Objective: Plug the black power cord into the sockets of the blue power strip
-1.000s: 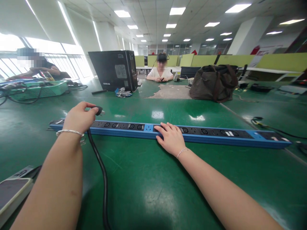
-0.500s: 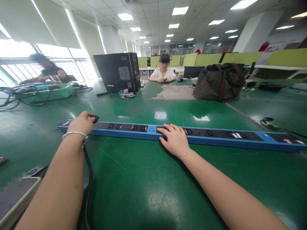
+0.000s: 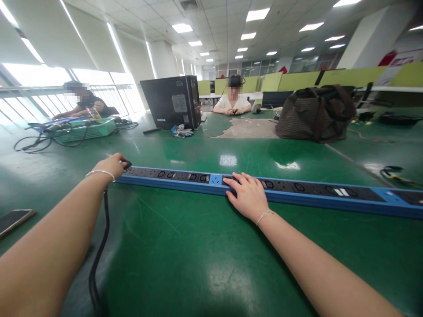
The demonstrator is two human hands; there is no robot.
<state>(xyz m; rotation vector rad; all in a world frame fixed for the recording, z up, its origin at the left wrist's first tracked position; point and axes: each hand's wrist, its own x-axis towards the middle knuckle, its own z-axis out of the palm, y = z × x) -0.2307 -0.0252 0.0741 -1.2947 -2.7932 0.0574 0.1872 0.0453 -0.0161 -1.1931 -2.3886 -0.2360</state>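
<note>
A long blue-and-black power strip [image 3: 181, 185] lies across the green tabletop, its sockets facing up. My left hand [image 3: 109, 167] is closed on a black plug [image 3: 127, 164] at the strip's left end. Whether the plug sits in a socket or only above it cannot be made out. A black cable [image 3: 99, 255] hangs from below that hand toward me. My right hand [image 3: 247, 196] spans the strip right of the blue socket, with fingers over the top and thumb against the front side. The strip's right end runs out of view.
A phone [image 3: 15, 220] lies at the left edge. Farther back are a green basket [image 3: 89, 132] with cables, a black computer case [image 3: 168, 103], gloves [image 3: 181, 131] and a brown bag [image 3: 312, 114]. One person sits across the table, another at left. Wires [image 3: 398, 174] lie at right.
My left hand has moved left along the strip with the plug, lower against its end. The right hand keeps its place on the strip. The view has turned slightly left.
</note>
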